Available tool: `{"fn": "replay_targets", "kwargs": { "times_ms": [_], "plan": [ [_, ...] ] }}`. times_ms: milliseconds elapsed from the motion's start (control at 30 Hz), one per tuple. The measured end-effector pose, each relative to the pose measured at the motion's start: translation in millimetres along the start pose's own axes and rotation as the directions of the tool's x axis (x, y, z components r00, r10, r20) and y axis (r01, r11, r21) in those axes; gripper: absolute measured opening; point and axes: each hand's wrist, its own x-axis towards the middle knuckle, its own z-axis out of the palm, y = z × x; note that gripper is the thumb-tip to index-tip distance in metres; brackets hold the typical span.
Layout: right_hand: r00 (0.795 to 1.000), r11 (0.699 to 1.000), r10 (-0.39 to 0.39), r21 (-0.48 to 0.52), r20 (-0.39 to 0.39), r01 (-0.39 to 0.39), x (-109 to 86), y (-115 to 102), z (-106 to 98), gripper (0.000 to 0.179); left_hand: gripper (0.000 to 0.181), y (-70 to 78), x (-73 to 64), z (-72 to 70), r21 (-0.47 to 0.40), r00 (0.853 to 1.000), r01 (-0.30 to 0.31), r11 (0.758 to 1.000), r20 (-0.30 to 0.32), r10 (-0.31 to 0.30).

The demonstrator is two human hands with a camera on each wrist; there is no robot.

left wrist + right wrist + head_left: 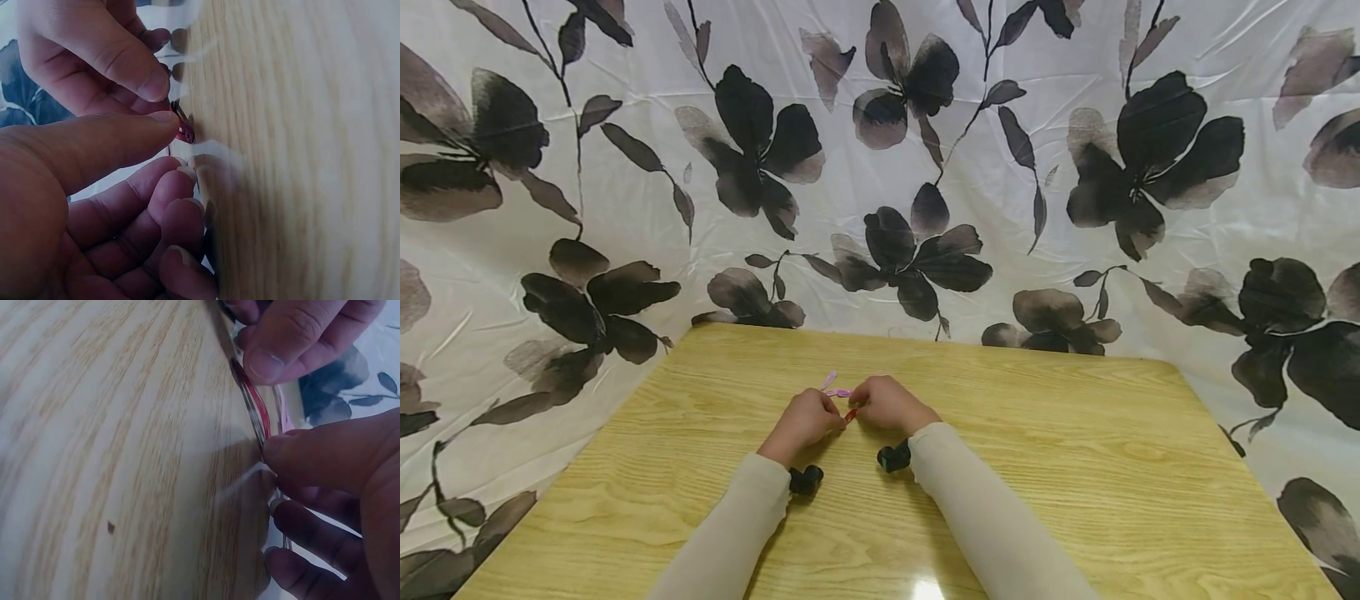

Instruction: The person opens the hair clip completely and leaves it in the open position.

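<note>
Between my two hands, just above the table, is a small red snap hair clip [851, 415] with a thin metal underside. My left hand [808, 421] pinches one end of the clip between thumb and finger. At the other end my right hand [887, 404] pinches it the same way. In the right wrist view the red hair clip [261, 409] appears edge-on as a bowed strip. The left wrist view has most of it hidden behind fingertips. Pink hair clips [838, 392] lie on the table just beyond the hands, partly hidden by them.
A wood-grain table [1045, 450] extends on both sides of the hands. Floral fabric [910, 167] hangs behind and beside it. Black wrist cameras stick out from the left cuff [767, 475] and the right cuff [928, 454], low over the tabletop.
</note>
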Motion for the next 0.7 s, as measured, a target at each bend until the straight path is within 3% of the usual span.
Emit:
{"fn": "replay_targets", "kwargs": {
  "times_ms": [300,700],
  "plan": [
    [0.999,0.993,-0.035,-0.109,0.014,0.037,4.6,-0.7,3.3,0.022,0.012,-2.4,3.0,3.9,0.026,1.000,-0.018,1.000,-0.015,0.018],
    [1.000,0.995,-0.030,-0.090,-0.004,0.029,1.6,-1.3,1.7,0.010,0.009,-3.7,3.1,4.2,0.068,0.998,-0.060,0.996,-0.014,0.061]
  ]
}}
